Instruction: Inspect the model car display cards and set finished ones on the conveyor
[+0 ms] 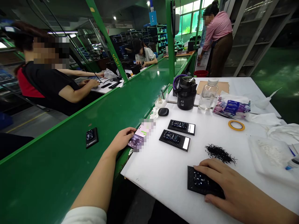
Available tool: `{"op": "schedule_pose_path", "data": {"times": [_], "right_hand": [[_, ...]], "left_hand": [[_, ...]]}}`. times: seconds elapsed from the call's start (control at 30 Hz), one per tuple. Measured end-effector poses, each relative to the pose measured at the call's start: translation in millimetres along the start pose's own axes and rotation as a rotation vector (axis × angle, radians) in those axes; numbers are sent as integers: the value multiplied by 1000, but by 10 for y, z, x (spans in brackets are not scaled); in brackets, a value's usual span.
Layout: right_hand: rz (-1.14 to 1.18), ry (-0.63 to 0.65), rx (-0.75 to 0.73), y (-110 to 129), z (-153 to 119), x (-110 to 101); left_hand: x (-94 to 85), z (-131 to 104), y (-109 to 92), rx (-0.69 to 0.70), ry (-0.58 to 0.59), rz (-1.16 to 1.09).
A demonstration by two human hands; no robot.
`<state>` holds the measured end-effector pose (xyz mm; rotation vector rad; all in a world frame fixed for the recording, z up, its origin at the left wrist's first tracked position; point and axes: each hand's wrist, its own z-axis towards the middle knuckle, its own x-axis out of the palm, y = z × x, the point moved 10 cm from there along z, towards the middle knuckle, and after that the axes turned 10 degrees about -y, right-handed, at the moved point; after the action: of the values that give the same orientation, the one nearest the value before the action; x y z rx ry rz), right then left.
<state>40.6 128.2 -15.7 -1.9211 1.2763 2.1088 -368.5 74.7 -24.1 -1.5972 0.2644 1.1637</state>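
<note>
My left hand (pixel 123 138) is closed on the near edge of a smartphone (pixel 137 140) with a lit screen, at the table's left edge. My right hand (pixel 226 183) lies over a black plate bearing a dark model car (pixel 202 180); fingers and thumb grip its right part and hide it. Beyond it are two similar model cars on black plates (pixel 175 139) (pixel 181 126), each with a white patch at its right end. A heap of thin black bits (pixel 219 153) lies just past my right hand.
Another model car (pixel 91 137) sits on the green conveyor (pixel 58 168). At the table's back stand a black jug (pixel 187 96), a clear bottle (pixel 207 96) and a tissue pack (pixel 231 107). Yellow tape (pixel 236 125) and a plastic tray (pixel 268 158) are right. Co-workers (pixel 46 77) sit across.
</note>
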Motion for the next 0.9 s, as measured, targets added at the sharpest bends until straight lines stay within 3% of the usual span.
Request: {"op": "schedule_pose_path", "data": {"times": [0.3, 0.67, 0.9], "right_hand": [[-10, 8, 1, 13, -7, -7], [27, -25, -19, 61, 18, -51], [29, -18, -36, 74, 21, -31]], "left_hand": [[-19, 9, -53, -21, -40, 81], [143, -70, -384, -29, -130, 311], [134, -74, -378, -33, -114, 340]]}}
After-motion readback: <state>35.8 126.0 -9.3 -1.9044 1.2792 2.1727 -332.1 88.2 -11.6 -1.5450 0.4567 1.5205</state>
